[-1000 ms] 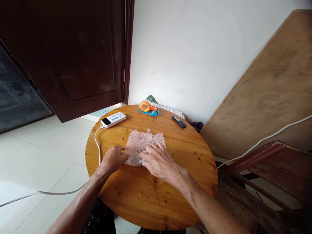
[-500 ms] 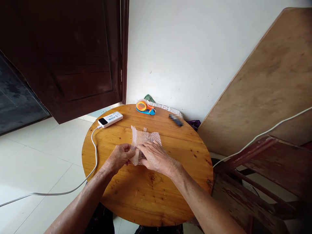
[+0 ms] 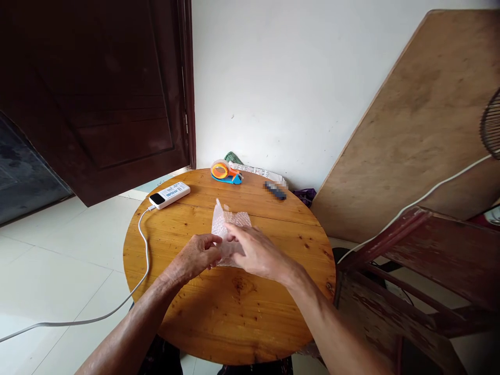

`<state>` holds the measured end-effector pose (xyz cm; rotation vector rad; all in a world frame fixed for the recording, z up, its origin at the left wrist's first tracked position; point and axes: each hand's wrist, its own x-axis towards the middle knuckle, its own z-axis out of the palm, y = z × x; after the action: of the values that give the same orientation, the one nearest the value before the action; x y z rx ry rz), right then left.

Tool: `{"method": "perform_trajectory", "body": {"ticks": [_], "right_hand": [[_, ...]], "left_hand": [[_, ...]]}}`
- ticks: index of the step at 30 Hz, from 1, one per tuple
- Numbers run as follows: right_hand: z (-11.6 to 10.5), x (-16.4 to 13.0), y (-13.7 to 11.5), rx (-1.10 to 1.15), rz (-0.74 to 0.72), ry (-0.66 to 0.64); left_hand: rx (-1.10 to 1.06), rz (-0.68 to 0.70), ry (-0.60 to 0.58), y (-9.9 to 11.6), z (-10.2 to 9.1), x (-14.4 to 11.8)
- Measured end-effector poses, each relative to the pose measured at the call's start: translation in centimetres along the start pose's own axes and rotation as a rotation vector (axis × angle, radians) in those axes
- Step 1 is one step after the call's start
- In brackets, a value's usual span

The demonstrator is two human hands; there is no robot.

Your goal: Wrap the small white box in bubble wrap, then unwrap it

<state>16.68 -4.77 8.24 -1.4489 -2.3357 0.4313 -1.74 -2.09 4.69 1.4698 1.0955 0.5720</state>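
Observation:
A small piece of clear bubble wrap (image 3: 239,219) lies folded near the middle of the round wooden table (image 3: 238,317), with a strip sticking up at its far left corner. My left hand (image 3: 199,253) pinches the wrap's left edge between thumb and fingers. Over the right part of the wrap is my right hand (image 3: 260,253), its fingers stretched out towards the left and its thumb apart. Whether its fingertips touch the wrap I cannot tell. Both hands cover much of the near side, so anything inside the wrap is hidden.
An orange and blue tape dispenser (image 3: 226,172) stands at the table's far edge. A dark, blurred-out object (image 3: 275,191) lies to its right. On the left is a white power bank (image 3: 170,196) with a white cable (image 3: 146,250). A wooden chair (image 3: 425,245) is at the right.
My right hand has lifted from lying over the wrap, its fingers now straighter. The wrap's left side has been turned over to the right. The view has shifted slightly right.

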Motion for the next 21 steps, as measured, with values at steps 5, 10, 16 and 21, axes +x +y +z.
{"method": "perform_trajectory", "body": {"ticks": [5, 10, 16, 21], "right_hand": [[-0.4, -3.7, 3.7, 0.15, 0.375, 0.191], [1.6, -5.8, 5.1, 0.286, 0.592, 0.181], [3.6, -4.4, 3.9, 0.38, 0.643, 0.257], [4.1, -3.4, 3.7, 0.392, 0.625, 0.294]], "left_hand": [[0.334, 0.082, 0.147, -0.2, 0.7, 0.5], [0.687, 0.084, 0.212, 0.8, 1.2, 0.4], [0.947, 0.227, 0.293, 0.2, 1.9, 0.6], [0.938, 0.431, 0.408, -2.1, 2.1, 1.2]]}}
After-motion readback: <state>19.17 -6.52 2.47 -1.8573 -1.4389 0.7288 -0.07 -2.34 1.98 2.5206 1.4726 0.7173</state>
